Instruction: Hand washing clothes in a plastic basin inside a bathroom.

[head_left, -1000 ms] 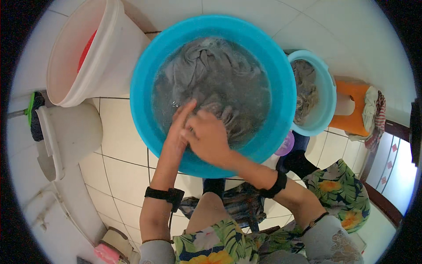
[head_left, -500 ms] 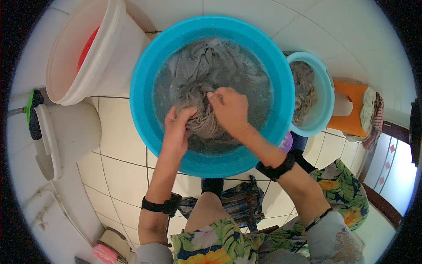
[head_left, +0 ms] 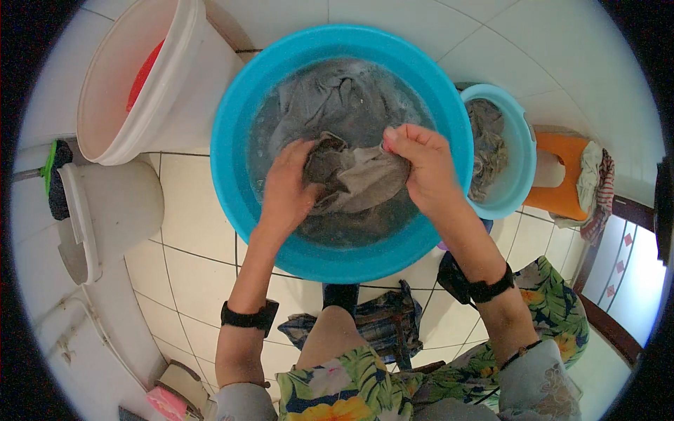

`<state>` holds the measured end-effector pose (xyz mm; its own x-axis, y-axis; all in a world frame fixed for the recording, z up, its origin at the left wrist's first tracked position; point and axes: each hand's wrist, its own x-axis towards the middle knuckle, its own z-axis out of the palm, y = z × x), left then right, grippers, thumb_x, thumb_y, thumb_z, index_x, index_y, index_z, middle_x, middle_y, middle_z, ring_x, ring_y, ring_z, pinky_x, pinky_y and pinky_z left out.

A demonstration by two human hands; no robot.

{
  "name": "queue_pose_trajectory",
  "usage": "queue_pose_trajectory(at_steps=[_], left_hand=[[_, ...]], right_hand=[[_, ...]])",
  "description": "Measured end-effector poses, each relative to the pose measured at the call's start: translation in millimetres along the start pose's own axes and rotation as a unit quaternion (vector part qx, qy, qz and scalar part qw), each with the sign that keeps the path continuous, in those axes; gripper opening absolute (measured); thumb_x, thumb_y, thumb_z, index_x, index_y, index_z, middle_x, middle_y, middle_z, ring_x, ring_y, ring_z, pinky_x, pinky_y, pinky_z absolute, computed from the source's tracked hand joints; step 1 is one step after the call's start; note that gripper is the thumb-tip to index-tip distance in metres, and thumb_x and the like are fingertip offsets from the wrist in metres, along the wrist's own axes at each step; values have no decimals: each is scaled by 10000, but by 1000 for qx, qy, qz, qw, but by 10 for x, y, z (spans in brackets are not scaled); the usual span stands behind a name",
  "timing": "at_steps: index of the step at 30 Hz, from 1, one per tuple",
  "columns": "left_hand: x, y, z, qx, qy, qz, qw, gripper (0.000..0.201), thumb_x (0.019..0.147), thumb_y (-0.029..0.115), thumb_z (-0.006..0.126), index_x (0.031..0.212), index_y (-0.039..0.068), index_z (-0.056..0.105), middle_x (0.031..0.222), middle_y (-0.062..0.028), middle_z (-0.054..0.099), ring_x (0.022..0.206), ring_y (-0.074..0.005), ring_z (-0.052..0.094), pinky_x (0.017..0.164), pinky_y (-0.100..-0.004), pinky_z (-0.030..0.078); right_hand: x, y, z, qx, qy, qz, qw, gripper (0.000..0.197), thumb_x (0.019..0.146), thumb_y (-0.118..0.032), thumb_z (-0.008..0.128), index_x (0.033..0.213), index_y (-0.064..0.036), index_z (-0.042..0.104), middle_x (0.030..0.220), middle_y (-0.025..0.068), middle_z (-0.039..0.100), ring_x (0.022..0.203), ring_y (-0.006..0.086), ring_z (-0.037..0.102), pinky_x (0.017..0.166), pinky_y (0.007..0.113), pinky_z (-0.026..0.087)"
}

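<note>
The hands (head_left: 286, 189) (head_left: 430, 168) have moved apart, and the grey cloth (head_left: 372, 182) is pulled wider between them.
A moment ago both hands were close together over bunched-up cloth. Now the right hand is farther to the right, its thumb and finger pinched on the cloth's right end. The left hand is at the cloth's left side, thumb and fingers apart; I cannot tell if it grips tight. The cloth is inside the big blue tub (head_left: 225, 140), near the middle, at the top of the cloudy water (head_left: 344, 235). More grey stuff (head_left: 309, 105) lies on the far side; I cannot tell if it is the same piece. Spread like this, more of the cloth looks easy to reach.
</note>
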<state>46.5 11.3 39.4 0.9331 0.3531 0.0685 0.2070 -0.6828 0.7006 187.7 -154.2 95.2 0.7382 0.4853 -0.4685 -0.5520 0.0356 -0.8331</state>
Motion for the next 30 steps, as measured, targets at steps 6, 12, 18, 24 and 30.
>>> queue_pose_trajectory(at_steps=[6,12,18,24,30], left_hand=[[-72,-233,39,-179,-145,-174,957,246,700,27,653,931,3,571,820,-81,605,792,-233,577,741,-324,447],[21,331,-726,-546,-2,-199,813,74,798,90,623,773,78,554,715,55,535,659,-47,471,605,-211,360],[70,295,-508,-561,3,-216,799,77,824,109,601,774,73,554,740,47,535,693,-55,475,633,-214,367],[-117,-95,124,-406,-15,-291,866,297,821,112,612,1099,6,601,947,-39,600,895,-154,552,838,-263,423],[-258,-302,209,-388,-19,-416,822,497,840,192,624,1286,23,485,1232,-114,511,1073,-206,517,902,-328,427]], right_hand=[[-178,-847,252,-39,-79,-124,988,186,846,-196,637,763,-31,616,747,-1,603,683,79,538,630,243,428],[-134,-1020,17,15,51,-198,979,218,831,-248,660,762,-47,614,720,-21,568,690,73,516,657,231,413],[100,-359,-153,-428,41,-138,892,348,764,-377,711,905,-74,616,784,50,562,815,164,555,748,291,437],[186,360,83,-594,-97,-247,760,543,667,-419,747,1126,-166,603,1200,153,518,1089,380,496,903,510,406],[462,943,105,-779,-146,-228,566,535,722,-386,710,1211,-219,570,1336,111,417,1205,376,393,916,655,307]])
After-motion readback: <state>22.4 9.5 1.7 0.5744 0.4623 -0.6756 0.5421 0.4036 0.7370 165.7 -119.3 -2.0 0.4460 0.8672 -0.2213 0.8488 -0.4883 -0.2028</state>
